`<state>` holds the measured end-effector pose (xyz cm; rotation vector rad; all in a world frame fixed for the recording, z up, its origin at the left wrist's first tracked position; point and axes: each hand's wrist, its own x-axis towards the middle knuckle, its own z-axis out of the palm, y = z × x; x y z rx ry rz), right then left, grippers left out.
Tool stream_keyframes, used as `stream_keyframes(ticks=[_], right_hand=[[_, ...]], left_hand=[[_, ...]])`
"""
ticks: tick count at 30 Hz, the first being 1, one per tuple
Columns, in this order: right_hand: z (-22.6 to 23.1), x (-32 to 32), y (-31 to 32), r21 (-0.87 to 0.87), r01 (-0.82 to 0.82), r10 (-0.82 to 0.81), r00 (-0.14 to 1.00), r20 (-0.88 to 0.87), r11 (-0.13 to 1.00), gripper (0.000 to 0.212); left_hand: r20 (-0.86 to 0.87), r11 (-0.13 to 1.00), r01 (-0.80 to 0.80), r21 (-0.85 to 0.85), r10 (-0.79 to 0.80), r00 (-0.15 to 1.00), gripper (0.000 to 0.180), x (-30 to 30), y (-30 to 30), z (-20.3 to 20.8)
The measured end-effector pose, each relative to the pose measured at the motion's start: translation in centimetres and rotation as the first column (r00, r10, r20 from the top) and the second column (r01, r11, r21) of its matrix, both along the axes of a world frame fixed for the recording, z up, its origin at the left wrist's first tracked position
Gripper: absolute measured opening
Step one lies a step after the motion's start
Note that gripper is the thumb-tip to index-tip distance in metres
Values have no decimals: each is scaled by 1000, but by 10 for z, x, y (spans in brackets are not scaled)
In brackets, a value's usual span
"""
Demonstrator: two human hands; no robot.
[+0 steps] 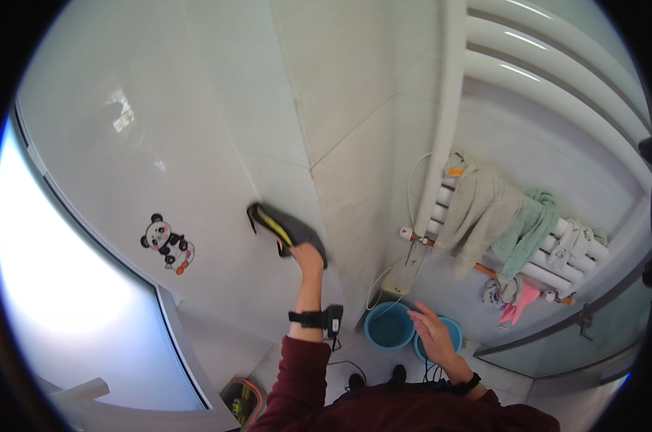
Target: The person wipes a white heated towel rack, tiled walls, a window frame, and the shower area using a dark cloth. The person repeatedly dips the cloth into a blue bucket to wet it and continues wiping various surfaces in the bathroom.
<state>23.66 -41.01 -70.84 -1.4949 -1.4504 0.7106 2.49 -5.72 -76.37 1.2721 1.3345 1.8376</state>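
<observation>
My left hand (pixel 308 259) is closed on a dark grey, wedge-shaped handheld tool (pixel 300 229) with a yellow stripe along one side. It lies against the pale wall (pixel 225 173), near the corner edge. The fingertips are hidden behind the tool, whose exact kind I cannot make out. Lower and to the right, my right hand (pixel 434 336) hangs open and empty, with fingers stretched out. It is in front of a blue bucket (pixel 455 333) and partly covers it. Another blue bucket (pixel 368 333) stands just to its left.
Grey towels (pixel 477 209) and a green towel (pixel 531 230) hang on a white radiator (pixel 563 270), above pink gloves (pixel 520 301). A panda sticker (pixel 169 241) is on the wall. A bright door pane (pixel 74 273) stands at left, a bin (pixel 254 392) below it.
</observation>
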Motion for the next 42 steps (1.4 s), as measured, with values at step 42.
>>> stream_keyframes(ticks=[42], right_hand=[[3, 36, -29, -29, 394, -349, 775, -527, 919, 44]], left_hand=[[360, -48, 770, -636, -901, 241, 65, 118, -228, -76]])
